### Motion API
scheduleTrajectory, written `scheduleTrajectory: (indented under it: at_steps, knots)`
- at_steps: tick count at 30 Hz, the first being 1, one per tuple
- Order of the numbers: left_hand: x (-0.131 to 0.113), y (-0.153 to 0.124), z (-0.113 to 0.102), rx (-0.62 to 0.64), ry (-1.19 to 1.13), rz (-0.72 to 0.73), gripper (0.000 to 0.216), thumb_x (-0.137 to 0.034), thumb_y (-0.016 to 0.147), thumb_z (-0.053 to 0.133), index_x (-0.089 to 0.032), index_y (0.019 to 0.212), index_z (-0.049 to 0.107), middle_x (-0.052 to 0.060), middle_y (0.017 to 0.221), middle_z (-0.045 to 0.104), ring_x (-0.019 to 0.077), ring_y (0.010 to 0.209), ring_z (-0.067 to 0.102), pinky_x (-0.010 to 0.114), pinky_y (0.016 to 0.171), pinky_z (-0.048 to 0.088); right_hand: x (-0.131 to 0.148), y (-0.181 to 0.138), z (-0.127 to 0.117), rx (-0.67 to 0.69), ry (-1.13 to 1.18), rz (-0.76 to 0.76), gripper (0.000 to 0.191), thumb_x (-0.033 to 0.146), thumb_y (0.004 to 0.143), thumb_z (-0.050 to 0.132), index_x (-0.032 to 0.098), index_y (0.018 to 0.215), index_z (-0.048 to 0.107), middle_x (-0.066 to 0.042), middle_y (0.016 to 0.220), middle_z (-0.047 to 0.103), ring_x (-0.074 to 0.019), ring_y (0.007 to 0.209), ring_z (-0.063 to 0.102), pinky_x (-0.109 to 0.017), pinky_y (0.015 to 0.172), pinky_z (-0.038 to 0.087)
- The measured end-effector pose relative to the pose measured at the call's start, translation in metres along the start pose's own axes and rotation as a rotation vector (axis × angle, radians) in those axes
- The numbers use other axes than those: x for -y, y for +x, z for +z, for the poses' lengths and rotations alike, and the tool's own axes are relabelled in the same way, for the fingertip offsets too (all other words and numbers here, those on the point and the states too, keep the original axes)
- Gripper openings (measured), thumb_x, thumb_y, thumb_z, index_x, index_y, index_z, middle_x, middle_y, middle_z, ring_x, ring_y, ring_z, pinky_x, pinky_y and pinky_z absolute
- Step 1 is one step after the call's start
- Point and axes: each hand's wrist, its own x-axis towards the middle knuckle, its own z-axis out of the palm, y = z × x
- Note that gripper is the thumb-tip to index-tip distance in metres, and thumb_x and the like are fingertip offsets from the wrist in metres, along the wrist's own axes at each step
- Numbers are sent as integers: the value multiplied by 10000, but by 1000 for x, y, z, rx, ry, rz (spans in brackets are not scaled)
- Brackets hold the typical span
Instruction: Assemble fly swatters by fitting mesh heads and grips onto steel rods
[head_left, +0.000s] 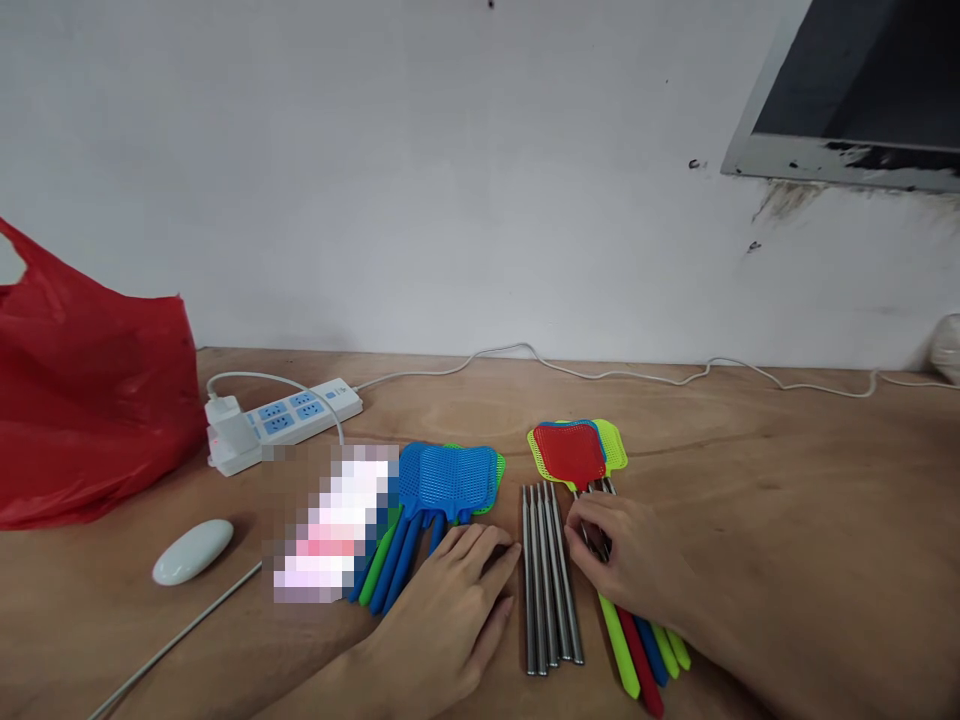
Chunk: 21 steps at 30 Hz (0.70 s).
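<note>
Several slim metal rods (547, 600) lie side by side on the wooden table between my two hands. My left hand (454, 610) rests left of them, fingers loosely bent and apart, holding nothing visible. Under and beside it lie blue and green fly swatters (457, 478), their handles partly covered. My right hand (626, 550) arches over the shafts of a second group of fly swatters (570, 455), red, blue and yellow-green. Its thumb and forefinger curve toward each other beside the rightmost rod; whether they touch it I cannot tell. The shafts show through the gap.
A white power strip (307, 408) with a plugged-in adapter stands at back left, near a red plastic bag (97, 400). A white mouse-shaped object (193, 552) and a blurred bright rectangle (337, 530) lie at left. A white cable (600, 375) runs along the wall.
</note>
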Motion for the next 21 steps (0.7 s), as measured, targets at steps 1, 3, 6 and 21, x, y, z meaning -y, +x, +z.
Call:
scheduleTrajectory:
  at_steps: [1, 3, 6, 21]
  knots:
    - [0, 0, 0, -2, -11, 5, 392, -134, 911, 522, -204, 1296, 549, 99, 1226, 579, 287, 1129, 533, 449, 967, 457, -2, 1, 0, -19, -24, 35, 156, 154, 851, 508, 205, 705, 521, 15, 638, 558, -141, 578, 504, -273, 572, 322]
    - [-1, -1, -1, 4, -27, 8, 384, -137, 909, 531, -214, 1284, 561, 89, 1231, 581, 283, 1128, 538, 447, 972, 456, -7, 2, -1, -44, -96, 114, 158, 194, 871, 501, 209, 715, 525, 14, 624, 569, -148, 555, 506, -283, 559, 299]
    - [-2, -2, -3, 25, -38, 5, 395, -149, 916, 528, -244, 1297, 563, 82, 1240, 574, 284, 1132, 537, 460, 971, 456, -16, 3, -3, -35, -222, 237, 138, 249, 859, 530, 220, 724, 521, 8, 611, 589, -172, 553, 532, -289, 538, 245]
    - [-1, -3, -4, 27, -8, 15, 445, -140, 920, 520, -304, 1330, 573, 101, 1199, 562, 309, 1101, 538, 500, 912, 474, -19, 4, -6, 0, -263, 337, 116, 244, 758, 625, 224, 675, 547, -17, 623, 648, -208, 602, 571, -289, 537, 211]
